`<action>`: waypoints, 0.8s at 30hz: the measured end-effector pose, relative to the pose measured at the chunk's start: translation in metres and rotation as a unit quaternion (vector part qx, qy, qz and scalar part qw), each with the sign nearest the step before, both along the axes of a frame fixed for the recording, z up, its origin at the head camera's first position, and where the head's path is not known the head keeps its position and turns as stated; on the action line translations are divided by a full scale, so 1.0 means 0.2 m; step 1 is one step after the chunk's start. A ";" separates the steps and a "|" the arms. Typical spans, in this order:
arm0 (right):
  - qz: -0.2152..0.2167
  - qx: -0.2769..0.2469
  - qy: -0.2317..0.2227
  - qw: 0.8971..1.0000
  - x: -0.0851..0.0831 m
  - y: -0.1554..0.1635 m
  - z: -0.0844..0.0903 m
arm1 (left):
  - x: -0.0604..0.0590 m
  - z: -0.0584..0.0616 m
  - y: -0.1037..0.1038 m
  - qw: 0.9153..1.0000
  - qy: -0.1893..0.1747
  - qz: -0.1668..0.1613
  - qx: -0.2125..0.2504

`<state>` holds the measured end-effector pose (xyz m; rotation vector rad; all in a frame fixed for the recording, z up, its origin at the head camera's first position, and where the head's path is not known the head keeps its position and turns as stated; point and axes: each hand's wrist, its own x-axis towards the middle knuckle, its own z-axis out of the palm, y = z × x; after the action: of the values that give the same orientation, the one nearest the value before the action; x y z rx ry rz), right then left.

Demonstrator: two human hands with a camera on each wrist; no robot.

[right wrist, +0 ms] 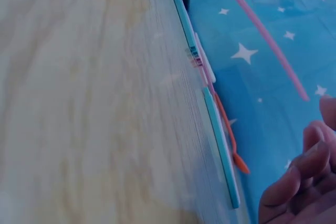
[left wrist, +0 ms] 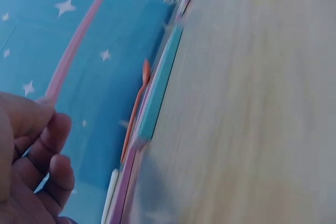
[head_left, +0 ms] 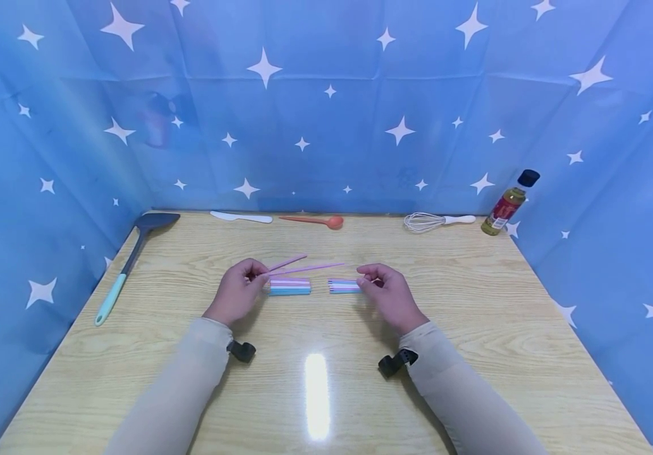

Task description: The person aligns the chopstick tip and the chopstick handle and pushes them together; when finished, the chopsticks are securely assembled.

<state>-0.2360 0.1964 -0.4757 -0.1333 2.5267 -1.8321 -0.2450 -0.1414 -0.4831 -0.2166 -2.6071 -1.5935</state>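
Observation:
My left hand pinches a slim pink chopstick between thumb and fingers, raised above the table and pointing right. A second pink chopstick slants away just behind that hand; whether it is held cannot be told. Beneath lie pink, white and blue chopsticks side by side, in a left group and a right group with a gap between. Above the right group, my right hand hovers with loosely bent fingers and nothing in them, hiding that group's right end. The held chopstick's tip points toward it, apart from the fingers.
Along the back edge lie a white-handled knife, an orange spoon and a whisk. An oil bottle stands at the back right. A spatula lies along the left edge. Blue star-patterned cloth surrounds the table.

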 end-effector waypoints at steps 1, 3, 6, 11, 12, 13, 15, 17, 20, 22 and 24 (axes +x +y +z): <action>0.000 -0.002 0.000 1.000 0.00 0.00 0.00 | -0.01 0.00 -0.02 1.000 -0.001 0.011 0.000; 0.001 -0.004 -0.002 1.000 0.00 0.01 0.00 | -0.03 -0.02 -0.05 0.999 -0.004 0.036 0.000; 0.001 -0.006 -0.006 1.000 -0.01 0.01 0.00 | -0.04 -0.04 -0.09 0.997 -0.012 0.072 -0.008; 0.001 -0.005 -0.012 1.000 -0.01 0.01 -0.01 | -0.06 -0.06 -0.14 0.993 -0.030 0.114 -0.024; 0.001 -0.005 -0.012 1.000 -0.01 0.01 -0.02 | -0.06 -0.07 -0.15 0.992 -0.033 0.120 -0.027; 0.001 -0.005 -0.013 1.000 -0.01 0.01 -0.02 | -0.06 -0.07 -0.15 0.991 -0.037 0.124 -0.030; 0.001 -0.007 -0.013 1.000 -0.01 0.01 -0.02 | -0.06 -0.07 -0.16 0.989 -0.045 0.133 -0.038; 0.001 -0.010 -0.013 1.000 -0.01 0.01 -0.02 | -0.06 -0.06 -0.16 0.987 -0.055 0.142 -0.051; 0.003 -0.014 -0.012 1.000 -0.01 0.01 -0.01 | -0.06 -0.06 -0.16 0.982 -0.066 0.158 -0.075; 0.005 -0.015 -0.013 1.000 -0.01 0.01 -0.01 | -0.06 -0.06 -0.17 0.979 -0.070 0.169 -0.088; 0.006 -0.016 -0.015 1.000 -0.01 0.01 -0.01 | -0.07 -0.06 -0.17 0.977 -0.073 0.176 -0.096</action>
<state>-0.2370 0.1982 -0.4772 -0.1200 2.4723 -1.8578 -0.2584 -0.1746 -0.4948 0.3466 -2.7110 -1.2844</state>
